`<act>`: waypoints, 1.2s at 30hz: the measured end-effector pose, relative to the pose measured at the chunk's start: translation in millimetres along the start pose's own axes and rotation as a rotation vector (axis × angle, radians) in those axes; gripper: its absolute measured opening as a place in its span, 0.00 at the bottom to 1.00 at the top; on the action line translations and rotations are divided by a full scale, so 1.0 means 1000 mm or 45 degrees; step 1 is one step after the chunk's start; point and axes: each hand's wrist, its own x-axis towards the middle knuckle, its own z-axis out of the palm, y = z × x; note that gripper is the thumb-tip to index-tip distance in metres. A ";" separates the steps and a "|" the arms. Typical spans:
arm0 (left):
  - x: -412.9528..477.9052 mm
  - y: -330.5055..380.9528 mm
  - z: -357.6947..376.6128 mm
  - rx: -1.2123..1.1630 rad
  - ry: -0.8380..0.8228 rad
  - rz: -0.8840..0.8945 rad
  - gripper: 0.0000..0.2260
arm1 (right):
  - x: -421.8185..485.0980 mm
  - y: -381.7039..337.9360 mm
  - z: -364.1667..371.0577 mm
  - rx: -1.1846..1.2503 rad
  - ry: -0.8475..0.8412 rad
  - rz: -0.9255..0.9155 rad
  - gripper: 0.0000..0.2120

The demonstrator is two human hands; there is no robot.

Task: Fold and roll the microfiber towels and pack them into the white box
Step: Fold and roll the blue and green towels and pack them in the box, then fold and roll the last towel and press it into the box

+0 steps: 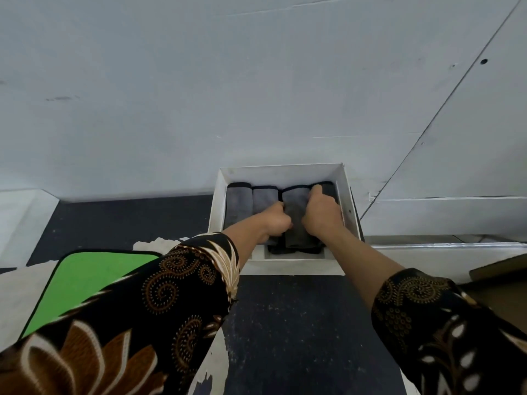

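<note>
Both hands are in on it here: the left hand (273, 222) has its fingers curled against one side of the grey rolled towel (296, 223). The right hand (319, 213) clamps the other side with the thumb laid up along the top, so the roll sits squeezed between them, lengthwise inside the white box (285, 169). Just left of the grip, two more grey rolls (238, 203) lie side by side in the box. Just right of it, a fourth roll (330, 186) peeks out past the right thumb against the box wall (most of it is hidden under the hand). Nearer than the grip, the box's front wall meets a dark tabletop (299, 323). Off to the left and nearer again, a green towel (85, 280) with black edging lies flat, partly under the left patterned sleeve (176, 295). Far to the right sits a corner of brown cardboard (499, 270). Beyond the box rises a white wall (256, 81).
</note>
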 end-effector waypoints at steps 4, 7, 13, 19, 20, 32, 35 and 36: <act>-0.005 0.004 -0.003 -0.152 0.103 0.089 0.31 | 0.001 -0.004 -0.008 0.189 -0.003 0.024 0.17; -0.010 0.010 -0.004 0.011 0.091 0.124 0.30 | -0.002 0.001 -0.003 0.051 -0.026 0.025 0.20; -0.015 0.016 -0.001 0.493 0.032 0.059 0.06 | -0.009 -0.006 0.009 -0.257 0.028 -0.246 0.18; -0.030 0.015 -0.001 0.702 0.095 0.165 0.05 | -0.012 -0.002 0.021 -0.479 -0.148 -0.322 0.25; -0.034 0.012 -0.004 0.685 0.098 0.187 0.06 | -0.012 -0.003 0.021 -0.477 -0.145 -0.309 0.27; -0.123 -0.068 -0.064 0.940 0.577 0.350 0.22 | -0.052 -0.060 -0.001 -0.315 -0.001 -0.103 0.23; -0.144 -0.096 -0.075 0.927 0.694 0.372 0.26 | -0.097 -0.100 0.015 -0.156 0.353 -0.246 0.21; -0.152 -0.107 -0.081 0.913 0.714 0.383 0.27 | -0.115 -0.115 0.024 -0.118 0.443 -0.309 0.21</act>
